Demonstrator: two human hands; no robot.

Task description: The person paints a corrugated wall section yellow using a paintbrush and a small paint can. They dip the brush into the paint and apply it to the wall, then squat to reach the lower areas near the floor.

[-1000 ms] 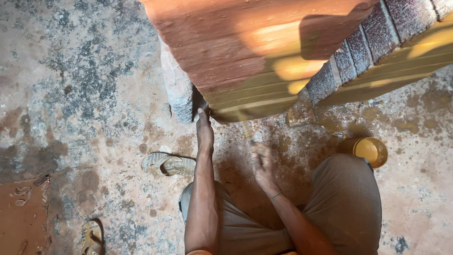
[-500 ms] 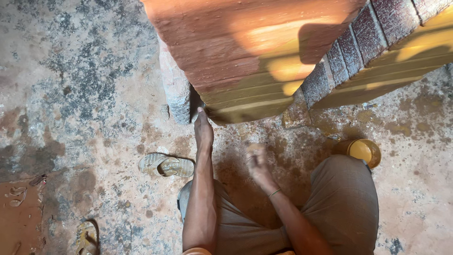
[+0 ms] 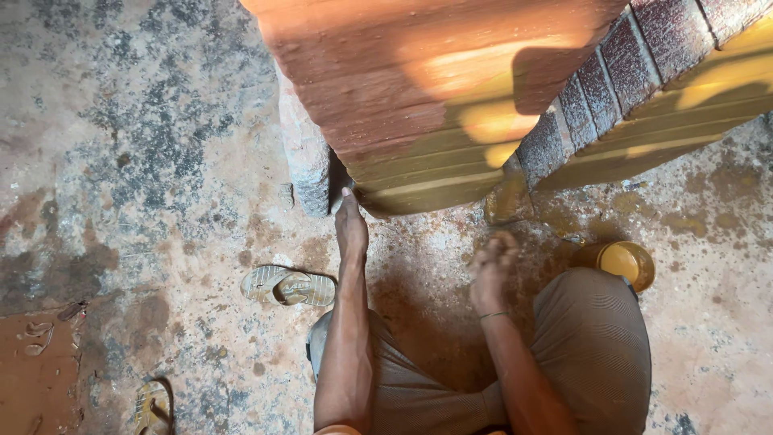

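My left hand (image 3: 351, 225) lies flat and holds nothing, its fingertips touching the bottom corner of the stacked reddish bricks (image 3: 419, 97), whose lower courses are slick yellow. My right hand (image 3: 491, 270) is loosely curled and blurred; I cannot tell whether it holds anything. A round yellow-filled tin (image 3: 626, 262) sits beside my knee. A worn sandal (image 3: 288, 286) lies on the rough, stained concrete floor (image 3: 121, 161).

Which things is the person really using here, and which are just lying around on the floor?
In use: left hand reaching to the bottom of the brick stack; right hand raised in front of it, blurred; yellow bowl by the knee.
Lying about: sandal; second sandal.
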